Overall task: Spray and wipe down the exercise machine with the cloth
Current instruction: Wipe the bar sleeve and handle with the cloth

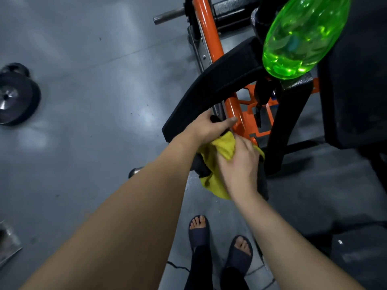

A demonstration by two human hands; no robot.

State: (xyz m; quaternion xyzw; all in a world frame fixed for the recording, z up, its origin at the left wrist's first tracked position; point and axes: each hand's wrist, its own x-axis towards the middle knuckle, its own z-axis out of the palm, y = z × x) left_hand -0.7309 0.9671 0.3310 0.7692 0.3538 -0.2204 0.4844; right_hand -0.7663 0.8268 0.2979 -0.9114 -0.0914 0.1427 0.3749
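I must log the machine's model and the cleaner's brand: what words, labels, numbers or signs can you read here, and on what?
None can be read.
Green bottle: a bluish patch shows through it, too blurred to read.
Orange frame: no legible marking.
Black pad: no marking visible.
Yellow cloth: plain.

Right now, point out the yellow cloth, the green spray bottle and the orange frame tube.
yellow cloth [224, 146], head view, on its upper fold.
green spray bottle [303, 36], head view, on the middle of its body.
orange frame tube [209, 28], head view, on its upper stretch.
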